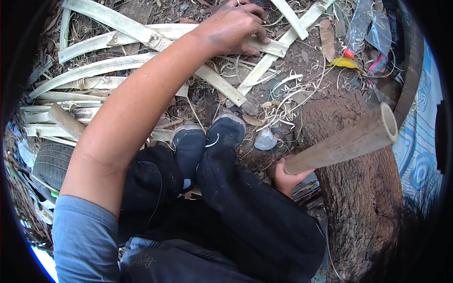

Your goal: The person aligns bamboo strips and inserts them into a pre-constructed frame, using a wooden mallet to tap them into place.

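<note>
Right hand (pixel 286 180): wrapped around the near-left end of the bamboo tube (pixel 342 146), thumb laid along its near side. Tube: smooth, tan, hollow, slanting over the rough-barked log (pixel 354 203) at right; open cut end faces far right. Left hand (pixel 237 29): far center, arm extended from near left, fingers bent over a split bamboo strip (pixel 273 47); cannot tell whether pinched. Dark garment (pixel 181 262), near: small script-like mark, illegible.

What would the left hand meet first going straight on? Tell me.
The left hand would probably meet the pale strip just to its right, at the picture's top edge, though depth is unclear.
</note>
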